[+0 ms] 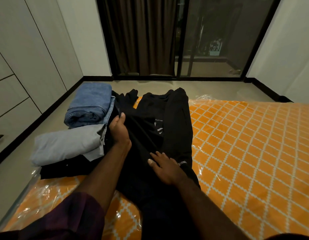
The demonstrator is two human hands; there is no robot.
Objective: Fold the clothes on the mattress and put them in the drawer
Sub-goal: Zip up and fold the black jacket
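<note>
The left hand [120,130], arm stretched forward, grips a fold of the black garment [178,122] near the left edge of the mattress [245,144]. The right hand [165,168] presses flat on it with fingers spread.

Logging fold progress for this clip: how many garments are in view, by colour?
Blue denim jeans: 1, folded.
Pale grey-blue garment: 1, folded.
Black: at least 2, a folded black garment under the pale one and a spread black garment under the left hand and right hand.
Total: at least 4; the dark cloth blurs together.
</note>
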